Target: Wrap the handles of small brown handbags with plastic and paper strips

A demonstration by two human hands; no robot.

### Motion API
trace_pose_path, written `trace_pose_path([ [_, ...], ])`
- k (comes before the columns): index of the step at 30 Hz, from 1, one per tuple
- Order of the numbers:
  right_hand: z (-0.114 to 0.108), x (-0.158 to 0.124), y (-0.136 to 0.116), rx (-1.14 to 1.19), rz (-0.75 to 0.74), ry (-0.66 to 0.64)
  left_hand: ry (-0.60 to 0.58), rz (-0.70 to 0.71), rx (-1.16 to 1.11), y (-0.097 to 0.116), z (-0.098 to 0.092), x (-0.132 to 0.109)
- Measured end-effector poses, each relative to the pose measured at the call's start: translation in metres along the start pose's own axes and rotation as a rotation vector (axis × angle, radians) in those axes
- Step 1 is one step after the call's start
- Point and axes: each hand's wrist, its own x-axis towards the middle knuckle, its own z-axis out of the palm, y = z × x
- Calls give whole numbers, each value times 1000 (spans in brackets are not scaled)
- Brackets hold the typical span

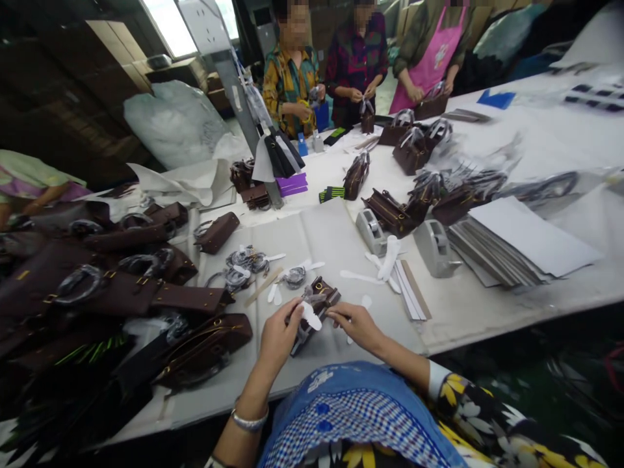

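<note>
A small dark brown handbag (327, 290) with gold-coloured fittings lies on the table close in front of me. My left hand (280, 335) is closed at its left side, thumb and fingers pinching a white round-ended strip (311, 316) against the bag's wrapped handle. At the bag's right end, my right hand (359, 327) has its fingertips pinched together on the edge; exactly which part they grip is too small to make out. Just beyond the bag lie a plastic-wrapped strap coil (294, 277) and more white round-ended strips (361, 277).
Brown handbags (121, 292) are heaped at the left. Two tape dispensers (371, 232) and a stack of white and grey boards (531, 237) stand to the right. A grey post (238, 97) rises from the table. Across it, several people (358, 58) handle bags.
</note>
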Motion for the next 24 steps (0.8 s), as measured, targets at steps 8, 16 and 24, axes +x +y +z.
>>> trace_pose_path([
  [8, -5, 0, -7, -55, -98, 41, -14, 266, 513, -28, 25, 1],
  [16, -21, 31, -15, -342, -303, -155, 61, 775, 511, -63, 30, 17],
  [24, -12, 29, -17, -416, -491, -112, -45, 469, 281, -59, 29, 27],
])
